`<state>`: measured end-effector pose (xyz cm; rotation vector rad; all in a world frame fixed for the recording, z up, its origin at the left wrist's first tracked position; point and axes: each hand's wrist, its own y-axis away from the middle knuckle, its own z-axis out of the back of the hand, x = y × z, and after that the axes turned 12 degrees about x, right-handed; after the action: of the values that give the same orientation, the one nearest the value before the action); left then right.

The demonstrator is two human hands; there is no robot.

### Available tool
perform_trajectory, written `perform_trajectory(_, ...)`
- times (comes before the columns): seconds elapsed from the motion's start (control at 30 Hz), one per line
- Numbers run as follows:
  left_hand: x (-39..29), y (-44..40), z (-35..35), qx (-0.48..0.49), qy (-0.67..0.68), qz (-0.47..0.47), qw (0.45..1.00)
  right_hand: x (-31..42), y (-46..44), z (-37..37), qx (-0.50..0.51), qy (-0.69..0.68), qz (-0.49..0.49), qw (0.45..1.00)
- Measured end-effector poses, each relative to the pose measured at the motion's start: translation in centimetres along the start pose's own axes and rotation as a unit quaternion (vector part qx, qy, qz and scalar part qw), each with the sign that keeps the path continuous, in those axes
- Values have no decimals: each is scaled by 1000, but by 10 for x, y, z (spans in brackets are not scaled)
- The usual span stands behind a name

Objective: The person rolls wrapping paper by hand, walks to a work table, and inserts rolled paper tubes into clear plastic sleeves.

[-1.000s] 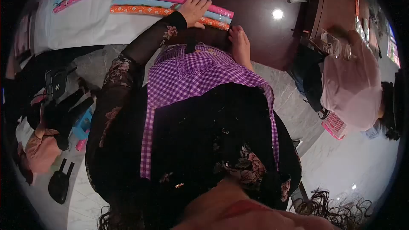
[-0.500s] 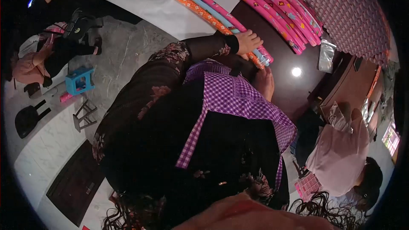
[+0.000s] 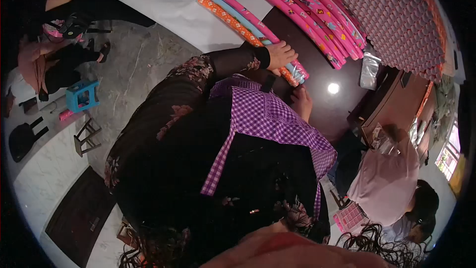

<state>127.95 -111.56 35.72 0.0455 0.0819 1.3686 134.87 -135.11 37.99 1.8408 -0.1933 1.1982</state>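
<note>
Fingertips of the right hand (image 3: 301, 104) sit just beside the near ends of three rolls (image 3: 244, 26); whether it grips anything, I cannot tell. The left hand (image 3: 281, 55) lies across the rolls, fingers slightly parted. Pink, blue and orange, they slant from the dark table (image 3: 327, 111) to the white cloth (image 3: 171, 5), farther left. Uneven pressure near one end could swivel or spread them, perhaps into the pink pile (image 3: 307, 12) beyond.

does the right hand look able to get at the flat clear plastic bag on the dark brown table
Probably yes: only bare, glossy tabletop seems to lie between the right hand and the bag, though some reaching looks needed.
</note>
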Motion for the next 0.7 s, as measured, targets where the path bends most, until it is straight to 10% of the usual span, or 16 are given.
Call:
perform_trajectory(0.43, -1, -3, 2, 88, 10, -8, 996, 9, -19, 7, -19, 30, 6, 999)
perform_trajectory(0.7, 2, -2, -8, -22, -9, -18, 1000, 16, -25, 2, 3, 25, -32, 999)
